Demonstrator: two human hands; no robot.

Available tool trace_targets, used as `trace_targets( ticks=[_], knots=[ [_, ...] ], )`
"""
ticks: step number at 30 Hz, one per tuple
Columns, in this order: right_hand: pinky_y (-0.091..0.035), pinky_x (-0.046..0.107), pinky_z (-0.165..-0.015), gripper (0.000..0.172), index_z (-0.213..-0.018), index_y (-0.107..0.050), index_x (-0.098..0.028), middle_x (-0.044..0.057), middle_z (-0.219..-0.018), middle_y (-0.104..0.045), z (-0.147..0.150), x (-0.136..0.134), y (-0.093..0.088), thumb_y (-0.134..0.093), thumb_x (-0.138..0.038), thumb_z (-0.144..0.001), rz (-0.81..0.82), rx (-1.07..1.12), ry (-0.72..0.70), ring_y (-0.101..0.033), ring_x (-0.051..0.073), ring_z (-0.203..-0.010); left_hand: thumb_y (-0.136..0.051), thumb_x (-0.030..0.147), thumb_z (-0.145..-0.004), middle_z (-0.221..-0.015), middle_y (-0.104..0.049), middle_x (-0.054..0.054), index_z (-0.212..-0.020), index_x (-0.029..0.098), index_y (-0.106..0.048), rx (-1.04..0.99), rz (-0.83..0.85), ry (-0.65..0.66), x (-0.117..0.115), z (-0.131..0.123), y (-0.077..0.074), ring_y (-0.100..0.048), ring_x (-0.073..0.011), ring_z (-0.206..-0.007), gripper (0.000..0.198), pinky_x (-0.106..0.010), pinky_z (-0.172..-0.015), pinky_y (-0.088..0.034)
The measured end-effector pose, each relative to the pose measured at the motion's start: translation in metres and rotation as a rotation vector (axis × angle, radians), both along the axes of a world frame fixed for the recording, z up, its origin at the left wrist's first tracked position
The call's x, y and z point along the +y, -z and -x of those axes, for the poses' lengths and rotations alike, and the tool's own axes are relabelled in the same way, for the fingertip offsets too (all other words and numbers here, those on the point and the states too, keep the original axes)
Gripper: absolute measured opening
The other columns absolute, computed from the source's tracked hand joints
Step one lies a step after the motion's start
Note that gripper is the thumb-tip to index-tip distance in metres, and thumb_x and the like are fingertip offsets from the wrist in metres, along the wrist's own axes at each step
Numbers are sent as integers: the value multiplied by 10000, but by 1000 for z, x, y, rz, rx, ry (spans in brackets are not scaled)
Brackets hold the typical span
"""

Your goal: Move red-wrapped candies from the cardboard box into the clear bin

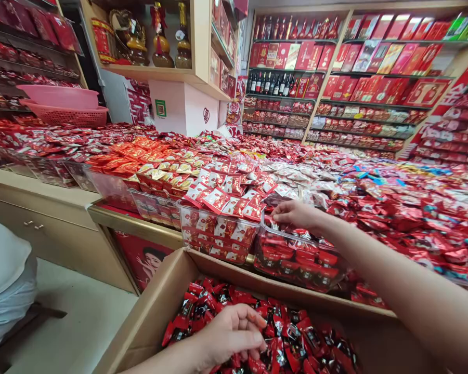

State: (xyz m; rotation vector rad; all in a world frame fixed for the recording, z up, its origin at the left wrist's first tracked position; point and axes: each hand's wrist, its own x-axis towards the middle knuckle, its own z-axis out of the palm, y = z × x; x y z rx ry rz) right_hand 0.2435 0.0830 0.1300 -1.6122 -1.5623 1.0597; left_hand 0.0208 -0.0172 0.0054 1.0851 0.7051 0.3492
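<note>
My left hand [234,332] is low inside an open cardboard box [148,306], over a heap of red and dark wrapped candies [284,332]. Its fingers are loosely bent, with a gap between thumb and forefinger, and nothing shows in them. Beyond the box's far edge, my right hand [296,214] reaches over a clear plastic bin [296,259] of red and dark packets. The fingers of that hand are drawn together at the bin's back left corner; whatever they hold, if anything, is hidden. Left of it stands a clear bin of red and white packets [218,228].
More bins of orange packets [134,156] and gold packets [167,176] line the counter. Red packets [405,208] spread to the right. Pink basins [62,98] are stacked at left. Shelves of boxes and bottles [281,83] stand behind. A seated person [5,275] is at left.
</note>
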Motion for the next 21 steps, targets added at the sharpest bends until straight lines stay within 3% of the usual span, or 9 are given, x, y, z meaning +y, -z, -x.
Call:
trace_targets(
  ticks=[4,11,21],
  knots=[
    [-331,205,-403,174,-608,-606,-174,-27,-498,-548,6,-2,11,-657,-327,-542,60,-1,-132,-434,72,-424,-649,300,-545,-622,-579,-5,-794,130,-503,39,-3,34,0,0,2,-492,-81,-485,336,-206,-475,-309],
    [-298,215,-402,186,-602,-595,-170,-28,-488,-542,2,-8,7,-643,-342,-549,20,-115,-152,-404,70,-397,-630,180,-522,-607,-509,38,-774,142,-546,136,-108,108,-4,-1,7,-439,-65,-547,269,-194,-536,-315],
    [-331,235,-462,151,-536,-556,-180,-22,-485,-535,-5,2,20,-591,-318,-584,-141,-397,-143,-441,101,-457,-533,286,-628,-688,-584,11,-859,235,-612,395,-572,325,-1,11,37,-478,-113,-579,249,-192,-513,-361]
  ],
)
